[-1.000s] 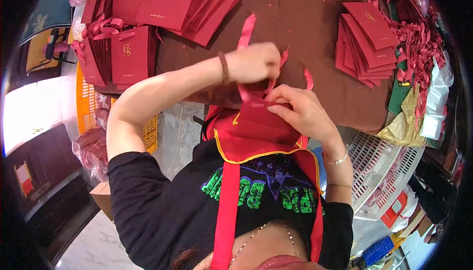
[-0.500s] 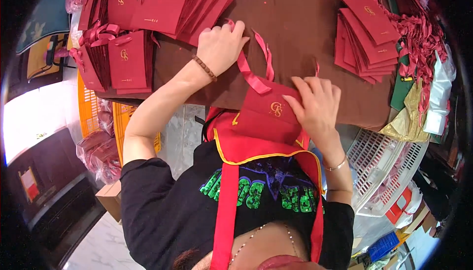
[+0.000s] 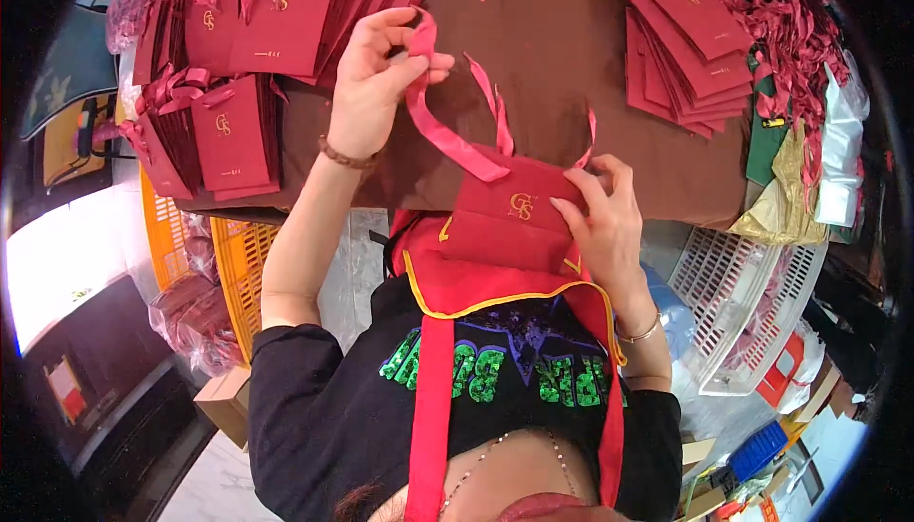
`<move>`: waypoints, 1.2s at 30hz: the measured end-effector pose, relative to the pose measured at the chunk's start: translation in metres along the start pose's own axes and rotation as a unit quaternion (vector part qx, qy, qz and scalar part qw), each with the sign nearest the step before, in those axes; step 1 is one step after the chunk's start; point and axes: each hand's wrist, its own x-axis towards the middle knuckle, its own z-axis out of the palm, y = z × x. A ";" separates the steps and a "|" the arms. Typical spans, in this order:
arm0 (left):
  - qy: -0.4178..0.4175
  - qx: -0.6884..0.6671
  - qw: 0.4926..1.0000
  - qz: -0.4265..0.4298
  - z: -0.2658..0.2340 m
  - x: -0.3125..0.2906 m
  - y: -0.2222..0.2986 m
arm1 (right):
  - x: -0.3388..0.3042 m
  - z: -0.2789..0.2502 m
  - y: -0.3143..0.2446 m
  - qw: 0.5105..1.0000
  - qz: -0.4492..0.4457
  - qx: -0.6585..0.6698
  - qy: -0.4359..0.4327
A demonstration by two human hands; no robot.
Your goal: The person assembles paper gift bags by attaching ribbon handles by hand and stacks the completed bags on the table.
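Observation:
Between my hands, at the near edge of the table, lies a dark red paper gift bag point(image 3: 514, 222) with gold lettering. My right hand point(image 3: 609, 217) grips its right side, thumb on the front. A pink-red ribbon point(image 3: 443, 136) runs up from the bag's top edge to my left hand point(image 3: 376, 74), which pinches its far end between thumb and fingers. More ribbon point(image 3: 493, 103) stands up in loose lengths behind the bag's top.
Stacks of finished-looking red bags with ribbons point(image 3: 286, 17) lie at the far left, with another upright group point(image 3: 228, 136) nearer. A fanned pile of bags point(image 3: 690, 46) and a heap of ribbons point(image 3: 781, 55) lie at right. Beside the brown-covered table point(image 3: 533, 46) stand white baskets point(image 3: 743, 303) and orange crates point(image 3: 243, 255).
My left hand has turned over and lifted to the left, drawing the ribbon's end up with it. My right hand stays on the bag's right side.

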 end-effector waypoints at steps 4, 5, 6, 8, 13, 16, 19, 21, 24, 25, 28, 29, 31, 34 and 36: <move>-0.120 -0.074 0.985 -0.099 0.010 -0.011 0.009 | 0.001 -0.004 0.005 0.994 0.056 0.091 -0.028; -0.139 -0.057 0.981 -0.122 0.016 -0.016 0.011 | 0.002 -0.006 0.007 0.980 0.117 0.153 -0.060; -0.159 -0.017 0.978 -0.133 0.021 -0.021 0.013 | 0.004 -0.008 0.009 0.979 0.121 0.151 -0.058; -0.187 0.060 0.965 -0.174 0.038 -0.031 0.023 | 0.006 -0.015 0.017 0.961 0.154 0.202 -0.112; -0.246 0.241 0.935 -0.083 0.061 -0.050 0.006 | 0.002 -0.016 0.030 0.958 0.129 0.216 -0.134; -0.259 0.299 0.918 -0.028 0.068 -0.059 -0.008 | 0.000 -0.018 0.028 0.958 0.101 0.233 -0.131; -0.237 0.411 0.872 0.125 0.070 -0.063 -0.019 | 0.002 -0.023 0.023 0.921 0.167 0.300 -0.182; -0.224 0.441 0.857 0.148 0.072 -0.065 -0.023 | 0.002 -0.023 0.024 0.881 0.225 0.353 -0.221; -0.189 0.465 0.855 0.132 0.079 -0.073 -0.029 | 0.003 -0.022 0.028 0.835 0.270 0.408 -0.251; -0.191 0.466 0.854 0.132 0.080 -0.075 -0.031 | 0.003 -0.023 0.028 0.834 0.272 0.405 -0.257; -0.179 0.494 0.837 0.154 0.082 -0.076 -0.033 | 0.003 -0.020 0.029 0.825 0.274 0.422 -0.257; -0.176 0.498 0.825 0.200 0.084 -0.075 -0.032 | 0.002 -0.020 0.030 0.818 0.275 0.439 -0.252; -0.175 0.501 0.811 0.246 0.086 -0.075 -0.032 | 0.005 -0.021 0.026 0.818 0.272 0.439 -0.254; -0.158 0.506 0.811 0.246 0.085 -0.077 -0.038 | 0.006 -0.020 0.026 0.816 0.267 0.443 -0.257; -0.138 0.488 0.825 0.249 0.083 -0.076 -0.042 | 0.005 -0.019 0.027 0.814 0.266 0.447 -0.258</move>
